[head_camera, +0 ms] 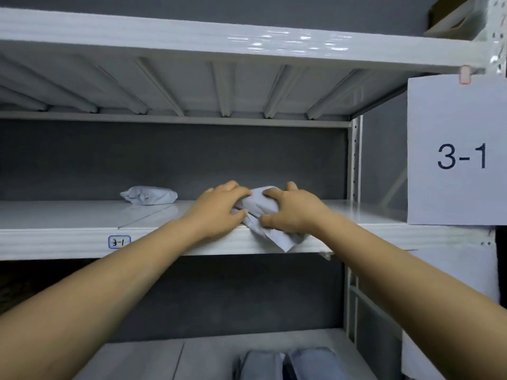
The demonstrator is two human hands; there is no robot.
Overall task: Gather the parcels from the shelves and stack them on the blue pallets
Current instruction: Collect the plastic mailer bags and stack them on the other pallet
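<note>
Hands (218, 212) (292, 215) grip parcel (258, 205) — long axis front-to-back.

Both bare forearms stretch toward twelve o'clock, the left rising from eight o'clock, the right from four o'clock; left hand (219, 209) and right hand (292, 213) each curl fingers and thumb round the white parcel (256, 205) between them.

The metal shelf (82, 215) is smooth painted white with a faint sheen; the beam (192, 37) above is glossier, catching bright reflections. The crumpled parcel (258, 204) and the second parcel (149, 195) look like thin wrinkled plastic film, softly shiny. The paper sign (455, 187) is matt white, the back panel (164, 160) matt dark grey
</note>
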